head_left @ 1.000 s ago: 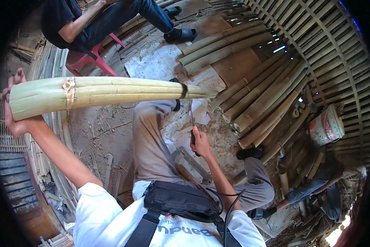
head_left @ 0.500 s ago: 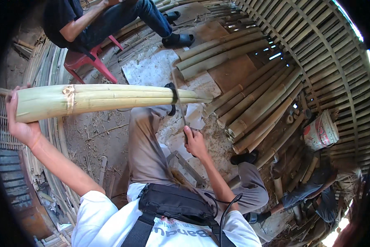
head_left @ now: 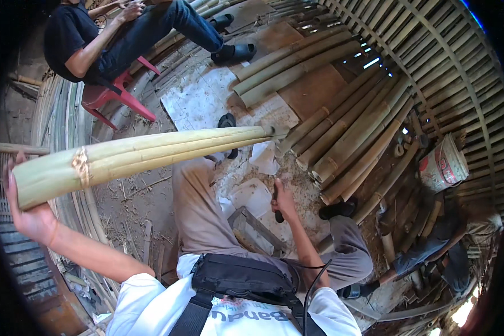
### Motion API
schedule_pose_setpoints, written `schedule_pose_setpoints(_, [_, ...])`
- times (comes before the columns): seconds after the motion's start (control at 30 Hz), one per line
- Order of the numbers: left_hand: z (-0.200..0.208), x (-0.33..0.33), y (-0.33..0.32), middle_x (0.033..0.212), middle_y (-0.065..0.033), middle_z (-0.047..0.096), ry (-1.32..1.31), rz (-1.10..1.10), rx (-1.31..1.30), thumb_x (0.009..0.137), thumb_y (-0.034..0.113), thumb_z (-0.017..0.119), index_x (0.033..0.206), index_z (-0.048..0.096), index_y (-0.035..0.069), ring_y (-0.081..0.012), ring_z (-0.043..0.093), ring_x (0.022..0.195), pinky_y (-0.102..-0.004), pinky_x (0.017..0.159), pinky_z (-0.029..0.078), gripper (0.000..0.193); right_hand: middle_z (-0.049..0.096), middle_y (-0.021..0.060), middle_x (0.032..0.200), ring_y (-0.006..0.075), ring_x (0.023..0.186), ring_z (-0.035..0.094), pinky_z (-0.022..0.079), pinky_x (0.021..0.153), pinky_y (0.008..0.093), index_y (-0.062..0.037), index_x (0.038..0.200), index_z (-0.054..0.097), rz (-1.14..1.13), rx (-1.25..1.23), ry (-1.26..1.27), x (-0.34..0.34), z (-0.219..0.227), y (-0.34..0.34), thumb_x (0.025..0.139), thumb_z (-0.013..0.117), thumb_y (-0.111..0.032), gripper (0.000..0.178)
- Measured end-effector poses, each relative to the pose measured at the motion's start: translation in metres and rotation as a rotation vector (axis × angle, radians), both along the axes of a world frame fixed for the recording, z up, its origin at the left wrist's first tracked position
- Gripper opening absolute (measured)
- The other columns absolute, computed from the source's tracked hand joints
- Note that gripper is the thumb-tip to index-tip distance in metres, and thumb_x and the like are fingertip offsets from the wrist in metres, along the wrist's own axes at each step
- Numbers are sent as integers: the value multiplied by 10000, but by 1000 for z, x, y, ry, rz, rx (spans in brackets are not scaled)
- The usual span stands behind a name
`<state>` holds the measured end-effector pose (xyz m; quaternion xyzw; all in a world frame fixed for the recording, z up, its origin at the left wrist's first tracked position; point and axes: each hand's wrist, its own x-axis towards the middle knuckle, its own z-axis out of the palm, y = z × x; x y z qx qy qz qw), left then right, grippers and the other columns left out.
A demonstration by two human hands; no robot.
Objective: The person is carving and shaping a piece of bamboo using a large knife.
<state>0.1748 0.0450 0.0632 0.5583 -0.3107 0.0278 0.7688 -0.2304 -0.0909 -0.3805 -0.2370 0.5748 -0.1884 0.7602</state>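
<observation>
A thick pale-green bamboo pole (head_left: 168,151) slants across in front of me, its wide end raised at the left. My left hand (head_left: 34,223) cups that end from below and behind, fingers around its edge. Lengthwise lines run along the pole past a scraped brown node, and its far tip reaches the floor near the middle. My right hand (head_left: 285,203), below and right of the tip, is closed around the dark handle (head_left: 278,215) of a long knife. The blade is hard to make out now and appears apart from the pole.
Several bamboo poles (head_left: 341,148) lie on the floor at the right, beside a woven bamboo wall (head_left: 431,67). A white bucket (head_left: 445,165) stands there. One person sits on a red plastic chair (head_left: 129,101) at upper left; another person (head_left: 431,252) is at lower right.
The pole's left end has dropped lower with my left hand. My right hand has moved right and down, taking the knife away from the pole, where its blade stood upright against it.
</observation>
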Motion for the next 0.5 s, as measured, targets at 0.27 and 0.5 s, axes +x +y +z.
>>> schedule_pose_setpoints(0.27, [1, 61, 11, 1148, -222, 574, -52, -262, -85, 899, 235, 434, 1123, 557, -50, -413, 501, 1179, -521, 1070, 323, 383, 511, 55, 513, 146, 410, 471, 368, 416, 321, -6, 637, 521, 357, -617, 70, 25, 45, 33, 957, 468, -521, 609])
schedule_pose_setpoints(0.5, [-19, 80, 12, 1005, -146, 542, -28, -291, -113, 920, 262, 428, 995, 560, 7, -337, 499, 1073, -484, 1046, 320, 297, 456, 38, 474, 151, 356, 438, 363, 370, 310, -34, 586, 463, 6, -16, 233, 4, -17, -16, 943, 487, -530, 612])
